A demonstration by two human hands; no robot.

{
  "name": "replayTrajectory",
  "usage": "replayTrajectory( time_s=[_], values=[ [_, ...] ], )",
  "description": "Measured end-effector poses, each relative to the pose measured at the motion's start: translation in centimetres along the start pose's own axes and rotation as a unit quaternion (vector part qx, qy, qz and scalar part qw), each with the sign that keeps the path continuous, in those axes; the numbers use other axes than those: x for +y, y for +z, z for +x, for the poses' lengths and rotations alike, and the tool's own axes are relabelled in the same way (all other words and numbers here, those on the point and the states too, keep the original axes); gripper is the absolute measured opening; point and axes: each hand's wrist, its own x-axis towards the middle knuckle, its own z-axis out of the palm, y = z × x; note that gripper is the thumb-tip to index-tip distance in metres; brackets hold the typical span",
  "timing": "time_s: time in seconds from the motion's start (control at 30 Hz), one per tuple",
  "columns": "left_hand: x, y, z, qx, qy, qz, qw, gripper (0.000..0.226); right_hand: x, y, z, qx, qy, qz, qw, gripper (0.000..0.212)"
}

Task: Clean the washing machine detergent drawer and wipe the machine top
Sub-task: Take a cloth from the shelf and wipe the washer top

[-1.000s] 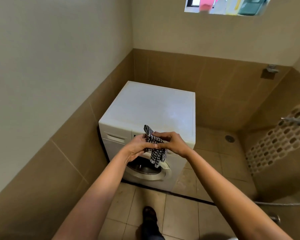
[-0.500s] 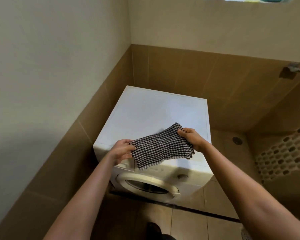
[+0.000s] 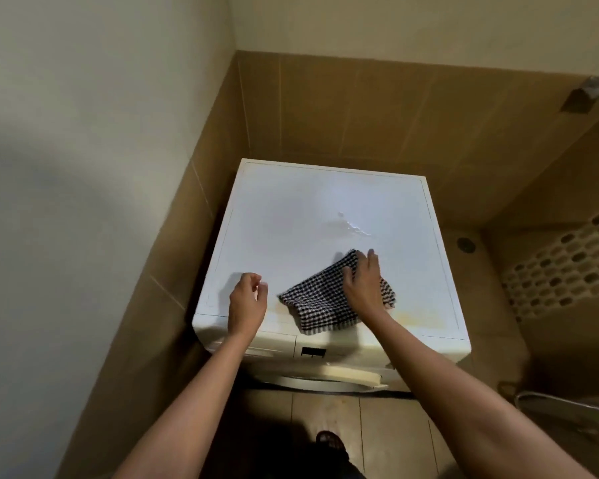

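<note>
A white front-loading washing machine (image 3: 291,216) stands in the tiled corner, its flat top facing me. A black-and-white checked cloth (image 3: 320,304) lies spread on the front part of the top. My right hand (image 3: 362,283) rests flat on the cloth with fingers stretched forward. My left hand (image 3: 247,300) hovers over the front left of the top, fingers loosely curled, holding nothing. The detergent drawer front (image 3: 274,342) shows closed at the upper left of the machine's face. A small wet patch (image 3: 348,226) glints on the top beyond the cloth.
Beige wall and brown tiles close in on the left and behind the machine. A floor drain (image 3: 465,244) lies to the right. A patterned tiled partition (image 3: 561,267) and a metal fixture (image 3: 567,406) stand at the right. My foot (image 3: 329,440) is on the floor tiles.
I stepped closer and the cloth went from being held up between both hands to lying on the machine top. My left hand let go; my right hand now lies flat on it.
</note>
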Motion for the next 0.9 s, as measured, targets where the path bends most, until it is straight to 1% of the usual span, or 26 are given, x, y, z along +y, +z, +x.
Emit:
replayTrajectory(
  time_s=[0.07,0.13,0.17,0.23,0.27,0.3,0.37,0.4,0.43,0.47,0.5,0.53,0.6,0.67,0.73,0.77,0.8,0.83,0.87,0.9],
  values=[
    [-1.3,-0.6,0.8,0.01,0.013,0.027,1.0,0.019,-1.3,1.9,-0.6,-0.035,-0.028,-0.033,0.998,0.061],
    [-2.3,-1.1,1.4,0.021,0.03,0.058,0.998,0.019,-2.5,3.8,-1.3,-0.097,-0.038,-0.092,0.99,0.077],
    [-2.7,-1.2,1.6,0.025,0.039,0.073,0.996,0.019,-3.1,4.7,-1.9,-0.114,-0.04,-0.131,0.984,0.087],
    [-3.3,-1.5,2.1,0.028,0.059,0.094,0.993,0.018,-4.1,6.0,-3.2,-0.109,-0.046,-0.207,0.971,0.109],
    [-3.6,-1.7,2.4,0.026,0.075,0.102,0.992,0.017,-4.5,6.4,-3.8,-0.104,-0.044,-0.244,0.963,0.115],
    [-4.0,-1.7,2.8,0.023,0.094,0.11,0.989,0.016,-4.7,7.0,-4.3,-0.107,-0.034,-0.282,0.953,0.116],
    [-4.4,-1.8,3.4,0.02,0.129,0.12,0.984,0.014,-5.1,7.9,-5.3,-0.105,0.022,-0.321,0.941,0.104],
    [-4.6,-1.7,3.8,0.016,0.14,0.12,0.983,0.014,-5.5,8.0,-5.7,-0.096,0.049,-0.326,0.939,0.089],
    [-4.6,-1.6,4.1,0.012,0.146,0.119,0.982,0.013,-6.0,7.9,-6.0,-0.086,0.059,-0.329,0.939,0.067],
    [-4.6,-1.4,4.3,0.009,0.15,0.117,0.982,0.013,-6.5,7.7,-6.1,-0.092,0.065,-0.323,0.94,0.044],
    [-4.5,-1.3,4.4,0.006,0.152,0.117,0.981,0.014,-6.5,7.9,-6.1,-0.099,0.059,-0.318,0.941,0.031],
    [-4.5,-1.2,4.5,0.003,0.154,0.119,0.981,0.014,-6.6,7.8,-6.1,-0.118,0.039,-0.308,0.943,0.033],
    [-4.7,-1.1,4.8,-0.003,0.157,0.126,0.979,0.016,-6.7,7.3,-6.8,-0.161,-0.024,-0.308,0.937,0.049],
    [-5.1,-1.4,5.1,-0.004,0.155,0.133,0.979,0.017,-6.1,6.5,-8.1,-0.224,-0.072,-0.326,0.916,0.07],
    [-5.6,-1.7,5.5,-0.005,0.161,0.137,0.977,0.017,-5.2,5.1,-8.6,-0.309,-0.073,-0.313,0.895,0.089],
    [-5.9,-1.9,5.7,-0.006,0.165,0.142,0.976,0.017,-4.9,4.3,-8.3,-0.346,-0.059,-0.275,0.895,0.094],
    [-6.2,-2.1,5.9,-0.006,0.169,0.148,0.974,0.017,-4.8,3.7,-7.8,-0.358,-0.027,-0.197,0.912,0.094],
    [-6.4,-2.2,6.1,-0.005,0.176,0.153,0.973,0.017,-5.1,3.0,-7.0,-0.335,0.014,-0.105,0.936,0.09],
    [-6.6,-2.3,6.3,-0.004,0.184,0.157,0.97,0.017,-5.2,2.7,-6.2,-0.26,0.046,-0.025,0.964,0.085],
    [-7.0,-2.4,6.5,-0.005,0.192,0.16,0.968,0.018,-5.2,2.9,-5.3,-0.152,0.068,0.012,0.986,0.083]
  ],
)
